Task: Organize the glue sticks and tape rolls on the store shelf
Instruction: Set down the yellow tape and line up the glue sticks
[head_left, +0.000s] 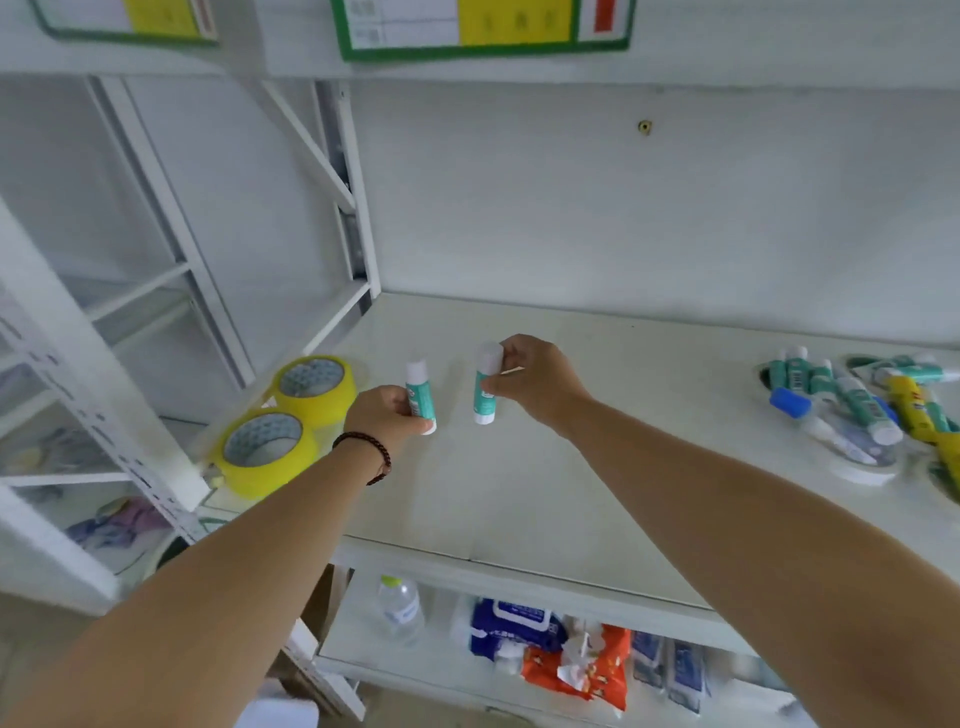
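My left hand (384, 415) grips a teal-and-white glue stick (420, 395), held upright just over the white shelf (519, 493). My right hand (530, 379) pinches a second teal glue stick (485, 387), also upright, a short gap to the right of the first. Two yellow tape rolls (291, 415) lie flat side by side at the shelf's left edge. A heap of several glue sticks (852, 400), teal, blue and yellow, rests on white tape rolls (862, 467) at the far right.
A white upright post (358, 208) and diagonal braces bound the shelf at the left. The back wall (623, 208) is close behind. Below, a lower shelf holds a plastic bottle (400, 608) and packets of wipes (519, 629).
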